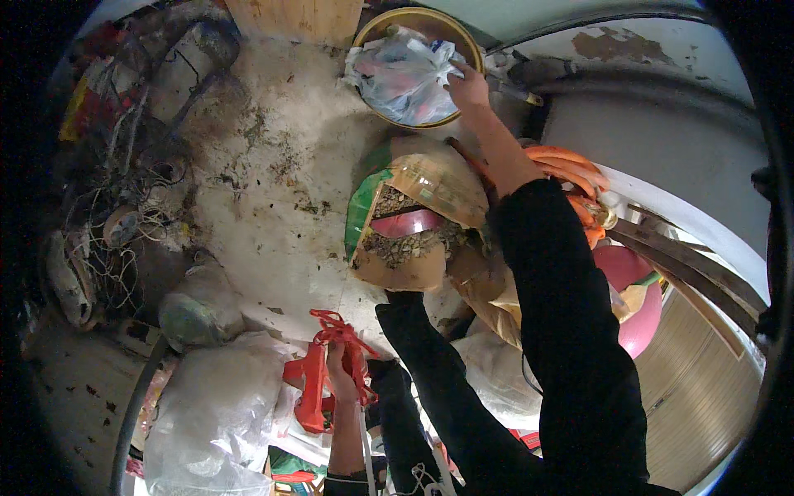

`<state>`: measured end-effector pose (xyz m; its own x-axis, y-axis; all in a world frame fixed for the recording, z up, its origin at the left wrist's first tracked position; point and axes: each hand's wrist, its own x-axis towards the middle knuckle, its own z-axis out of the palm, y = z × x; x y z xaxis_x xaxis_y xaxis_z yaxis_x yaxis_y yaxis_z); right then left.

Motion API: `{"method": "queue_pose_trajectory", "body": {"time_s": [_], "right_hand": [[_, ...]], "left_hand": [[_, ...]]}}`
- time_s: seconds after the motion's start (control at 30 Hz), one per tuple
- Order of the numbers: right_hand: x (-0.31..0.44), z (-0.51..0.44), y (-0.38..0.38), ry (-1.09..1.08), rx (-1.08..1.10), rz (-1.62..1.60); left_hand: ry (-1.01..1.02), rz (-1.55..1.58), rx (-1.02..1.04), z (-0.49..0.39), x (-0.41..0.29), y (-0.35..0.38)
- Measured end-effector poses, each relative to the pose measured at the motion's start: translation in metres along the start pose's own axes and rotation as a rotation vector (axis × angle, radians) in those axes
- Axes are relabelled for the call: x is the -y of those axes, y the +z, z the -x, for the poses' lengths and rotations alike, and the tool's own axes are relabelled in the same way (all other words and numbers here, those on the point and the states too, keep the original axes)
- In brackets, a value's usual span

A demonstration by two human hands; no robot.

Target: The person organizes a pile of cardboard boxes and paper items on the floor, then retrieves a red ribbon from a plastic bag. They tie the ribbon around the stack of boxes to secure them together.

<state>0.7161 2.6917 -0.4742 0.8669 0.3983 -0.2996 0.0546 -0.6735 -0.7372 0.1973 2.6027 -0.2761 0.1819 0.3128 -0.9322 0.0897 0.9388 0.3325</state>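
My right hand reaches forward and grips the gathered top of a translucent plastic bag. Pink and dark contents show faintly through its film. The bag sits in the mouth of a round container with a golden-brown rim. Nearer my body, my left hand holds red plastic with knotted strips, apparently a bag; the fingers are partly hidden behind it. Between the hands stands an open, taped cardboard carton with a green side. Brown crumbly material fills it, and a pink curved object lies in it.
Tangled cords and netting lie at left. A large clear plastic sack stands at lower left. Orange hoses or tubes, a pink round object and wooden boards are at right. Dirt marks the pale floor.
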Motion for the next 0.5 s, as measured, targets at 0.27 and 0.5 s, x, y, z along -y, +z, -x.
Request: {"method": "queue_pose_trajectory", "body": {"time_s": [0.27,0.5], "right_hand": [[-0.007,-0.010,0.026,-0.388,0.029,0.589],[0.016,0.010,-0.023,-0.006,0.094,-0.711]], "left_hand": [[0.051,0.193,0.188,-0.033,0.002,0.001],[0.159,-0.536,-0.043,-0.040,-0.034,0.026]]}}
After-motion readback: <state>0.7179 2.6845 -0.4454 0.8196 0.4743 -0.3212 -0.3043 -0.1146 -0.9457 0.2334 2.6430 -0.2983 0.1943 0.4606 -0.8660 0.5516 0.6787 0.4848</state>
